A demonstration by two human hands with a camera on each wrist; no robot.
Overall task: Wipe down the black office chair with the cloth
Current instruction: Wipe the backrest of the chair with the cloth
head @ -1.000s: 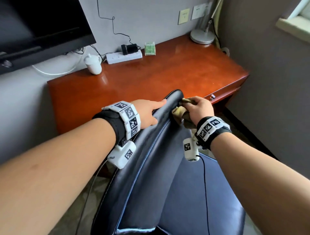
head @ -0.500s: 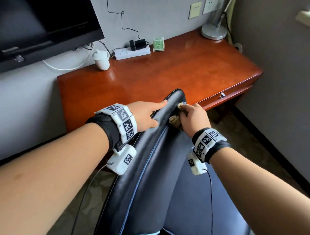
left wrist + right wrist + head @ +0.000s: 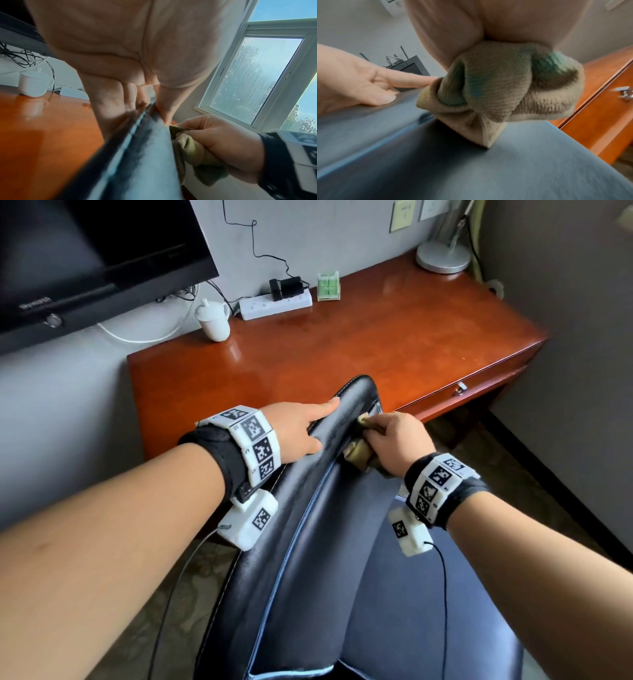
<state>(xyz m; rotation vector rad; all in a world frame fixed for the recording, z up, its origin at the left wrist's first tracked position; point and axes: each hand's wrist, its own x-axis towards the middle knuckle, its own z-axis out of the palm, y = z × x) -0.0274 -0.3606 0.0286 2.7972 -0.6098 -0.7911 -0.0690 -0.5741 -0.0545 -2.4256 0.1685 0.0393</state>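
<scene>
The black office chair's backrest [image 3: 308, 542] rises in front of me, its top edge near the desk. My left hand [image 3: 301, 429] holds that top edge, thumb lying on the front face and fingers down the back, as the left wrist view shows on the chair [image 3: 137, 162]. My right hand [image 3: 397, 440] grips a bunched olive-green cloth [image 3: 358, 451] and presses it against the front of the backrest just below the top edge. In the right wrist view the cloth [image 3: 501, 88] bulges under my palm and touches the chair [image 3: 471, 162], beside the left hand [image 3: 359, 81].
A red-brown wooden desk [image 3: 376, 347] stands right behind the chair, its drawer knob [image 3: 460, 388] close to my right hand. On it are a white lidded mug [image 3: 214, 320], a power strip [image 3: 277, 302], a green box [image 3: 329, 287] and a lamp base [image 3: 443, 256]. A TV [image 3: 85, 251] hangs at the upper left.
My right hand has slid the cloth from the backrest's top right corner a little down and inward along its front. My left hand has kept its hold on the top edge.
</scene>
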